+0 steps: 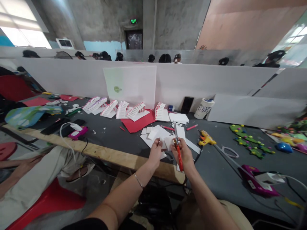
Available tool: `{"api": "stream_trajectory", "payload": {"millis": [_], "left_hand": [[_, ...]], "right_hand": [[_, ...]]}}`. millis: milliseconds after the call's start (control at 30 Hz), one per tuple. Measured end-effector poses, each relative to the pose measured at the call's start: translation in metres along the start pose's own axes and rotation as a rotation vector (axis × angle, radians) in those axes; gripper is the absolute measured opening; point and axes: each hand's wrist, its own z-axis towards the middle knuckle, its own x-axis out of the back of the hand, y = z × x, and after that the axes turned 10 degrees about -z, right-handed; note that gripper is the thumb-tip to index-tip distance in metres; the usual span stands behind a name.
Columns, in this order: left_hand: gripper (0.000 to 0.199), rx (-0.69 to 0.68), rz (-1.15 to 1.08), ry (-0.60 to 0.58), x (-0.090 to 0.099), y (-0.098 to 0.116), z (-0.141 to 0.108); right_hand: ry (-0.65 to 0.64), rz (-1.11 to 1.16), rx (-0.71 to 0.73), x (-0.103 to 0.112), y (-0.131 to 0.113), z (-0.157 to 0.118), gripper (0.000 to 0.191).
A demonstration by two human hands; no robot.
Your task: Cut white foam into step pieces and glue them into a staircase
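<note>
Near the table's front edge my left hand [156, 149] pinches a small white piece of board [168, 142]. Across from it my right hand [186, 156] is closed around red-handled scissors [178, 153], whose blades point up and away from me. The white piece reaches close to my right fingers; whether they touch it I cannot tell. Beneath and beyond my hands lie more white board pieces [153, 131]. A red pen-like stick [168, 128] lies beside them, and another red stick [192, 127] is farther right.
Several small white stair models [137, 111] stand along the back, some on red sheet [134, 125]. At right are a yellow glue gun [206, 138], a paper cup [203, 108], a phone [187, 104] and a purple power strip [259, 183]. Another person's legs [40, 179] show at left.
</note>
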Motion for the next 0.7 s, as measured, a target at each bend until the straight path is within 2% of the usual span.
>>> {"api": "stream_trajectory", "payload": {"millis": [100, 267, 367, 467, 600, 700], "left_hand": [[0.035, -0.034, 0.041, -0.05, -0.001, -0.003, -0.005], [0.043, -0.112, 0.235, -0.157, 0.003, -0.009, -0.009], [0.042, -0.166, 0.396, -0.176, 0.008, -0.013, -0.009], [0.037, -0.21, 0.462, -0.165, 0.01, -0.012, -0.008], [0.036, -0.189, 0.356, -0.14, 0.01, 0.0, -0.003], [0.036, -0.117, 0.223, -0.139, 0.009, 0.01, -0.003]], "right_hand": [[-0.022, -0.094, 0.022, 0.001, 0.001, -0.003, 0.034], [-0.119, -0.411, 0.05, 0.007, 0.001, -0.005, 0.036], [-0.193, -0.514, 0.045, 0.01, -0.006, -0.007, 0.035], [-0.232, -0.554, 0.065, 0.014, -0.016, -0.009, 0.035], [-0.141, -0.564, 0.047, 0.024, -0.024, -0.004, 0.042], [-0.031, -0.4, 0.063, 0.031, -0.02, 0.004, 0.045]]}}
